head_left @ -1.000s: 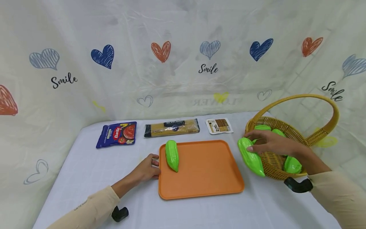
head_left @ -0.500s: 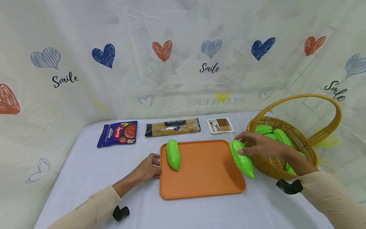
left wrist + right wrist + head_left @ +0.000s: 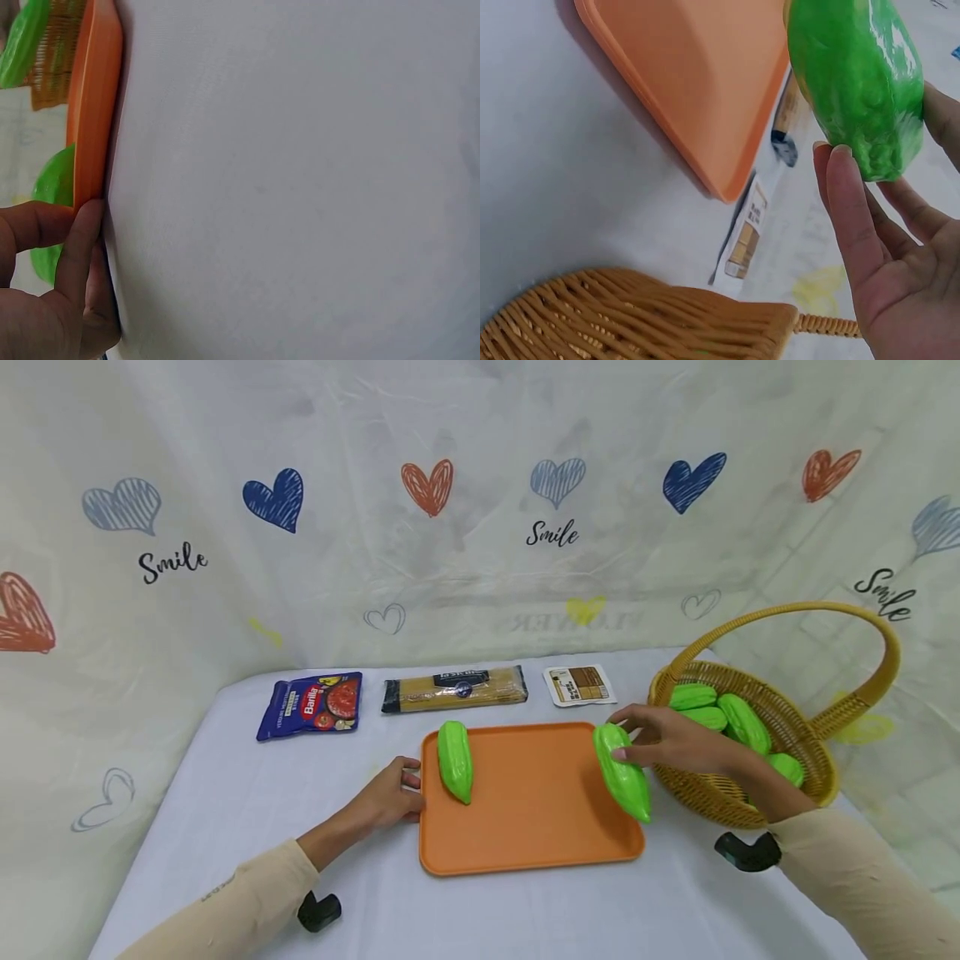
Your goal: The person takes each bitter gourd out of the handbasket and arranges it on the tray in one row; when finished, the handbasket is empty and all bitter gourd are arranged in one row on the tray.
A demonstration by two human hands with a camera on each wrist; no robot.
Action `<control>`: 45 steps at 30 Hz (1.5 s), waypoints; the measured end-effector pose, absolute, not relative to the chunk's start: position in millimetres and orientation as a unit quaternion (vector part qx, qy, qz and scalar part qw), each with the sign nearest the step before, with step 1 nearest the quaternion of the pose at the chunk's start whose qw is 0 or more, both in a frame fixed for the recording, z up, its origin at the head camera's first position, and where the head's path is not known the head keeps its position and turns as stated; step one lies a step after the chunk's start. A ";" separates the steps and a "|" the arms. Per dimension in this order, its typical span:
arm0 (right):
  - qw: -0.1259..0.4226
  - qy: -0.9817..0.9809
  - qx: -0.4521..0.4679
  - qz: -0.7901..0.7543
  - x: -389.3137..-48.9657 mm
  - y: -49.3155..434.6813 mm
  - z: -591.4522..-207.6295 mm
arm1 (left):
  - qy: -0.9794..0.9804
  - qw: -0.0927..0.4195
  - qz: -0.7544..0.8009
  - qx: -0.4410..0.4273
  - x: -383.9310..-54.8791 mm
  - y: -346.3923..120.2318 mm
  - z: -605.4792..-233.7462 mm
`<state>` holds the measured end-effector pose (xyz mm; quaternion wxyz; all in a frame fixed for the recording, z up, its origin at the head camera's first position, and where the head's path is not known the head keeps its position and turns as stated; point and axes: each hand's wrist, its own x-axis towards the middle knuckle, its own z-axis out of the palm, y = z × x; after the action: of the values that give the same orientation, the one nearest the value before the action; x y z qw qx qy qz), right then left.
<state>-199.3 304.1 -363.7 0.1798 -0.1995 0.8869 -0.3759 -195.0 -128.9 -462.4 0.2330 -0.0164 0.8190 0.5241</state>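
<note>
My right hand grips a bright green, ridged toy gourd by its upper part, with the pointed end slanting down over the right side of the orange tray. In the right wrist view, fingertips and thumb close round one end of this gourd. A second green gourd lies along the tray's left side. At the tray's left edge is my left hand; in the left wrist view its fingers pinch the rim of the tray.
A wicker basket with a tall arched handle stands on the right, with several more green gourds in it. Behind the tray lie a blue Barilla pouch, a spaghetti pack and a small flat white-and-brown packet. A patterned curtain hangs behind the table.
My right hand has carried the gourd leftward from the basket's near side to over the tray's right edge. My left hand has stayed at the tray's left edge.
</note>
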 end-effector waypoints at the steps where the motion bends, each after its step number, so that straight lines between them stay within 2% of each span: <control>1: 0.179 0.887 -0.200 -0.376 -200.0 303.1 -365.1 | 0.818 0.233 0.525 -0.017 -195.3 -128.8 -462.3; 24: 0.182 0.874 -0.167 -0.419 -220.1 251.6 -401.2 | 0.819 0.236 0.523 -0.012 -193.9 -126.9 -463.0; 45: 0.196 0.860 -0.157 -0.444 -231.5 227.2 -411.9 | 0.820 0.232 0.523 -0.017 -194.5 -128.8 -461.6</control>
<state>-231.5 227.2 -411.9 0.1956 -0.1571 0.8602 -0.4440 -194.5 -128.8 -461.6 0.2323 -0.0172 0.8202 0.5225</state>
